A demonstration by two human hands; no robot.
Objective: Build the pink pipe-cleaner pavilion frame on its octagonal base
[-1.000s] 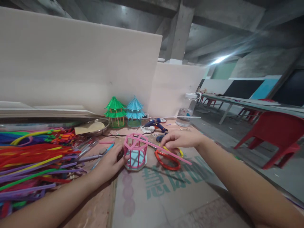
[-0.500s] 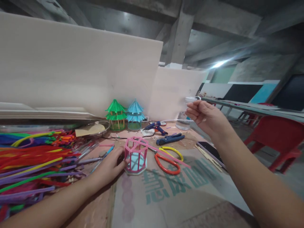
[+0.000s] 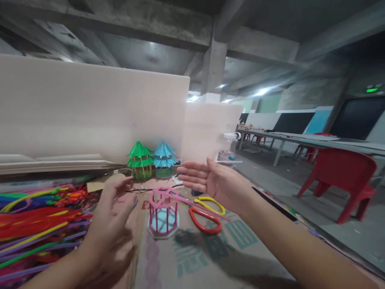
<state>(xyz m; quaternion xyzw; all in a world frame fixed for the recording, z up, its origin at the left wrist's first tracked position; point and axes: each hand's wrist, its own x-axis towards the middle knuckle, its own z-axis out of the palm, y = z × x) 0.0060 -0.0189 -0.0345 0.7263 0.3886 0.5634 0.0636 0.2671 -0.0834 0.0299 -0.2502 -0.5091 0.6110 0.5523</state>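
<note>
My left hand (image 3: 116, 208) is raised left of the pink frame, fingers curved apart and holding nothing. The small pink six-sided frame (image 3: 151, 214) stands upright on a pale blue base, untouched. A long pink strip (image 3: 207, 206) reaches from its top over the scissors. My right hand (image 3: 215, 182) hovers behind the scissors, palm showing and fingers stretched out, with nothing in it. Scissors with a red and a yellow handle (image 3: 206, 230) lie on the printed cardboard (image 3: 168, 265). Behind my right hand stands a clear bottle with a white lid (image 3: 230, 136).
A green (image 3: 140, 161) and a blue model pavilion (image 3: 164, 160) stand by the white board (image 3: 90, 112). Colourful fuzzy stems (image 3: 36, 216) crowd the left side. A metal bowl (image 3: 128, 171) sits behind my left hand. A red chair (image 3: 345, 172) is off to the right.
My left hand has let go of the pink frame and drawn back leftward. My right hand has come away from the bottle's lid, down and left, and its fingers have straightened.
</note>
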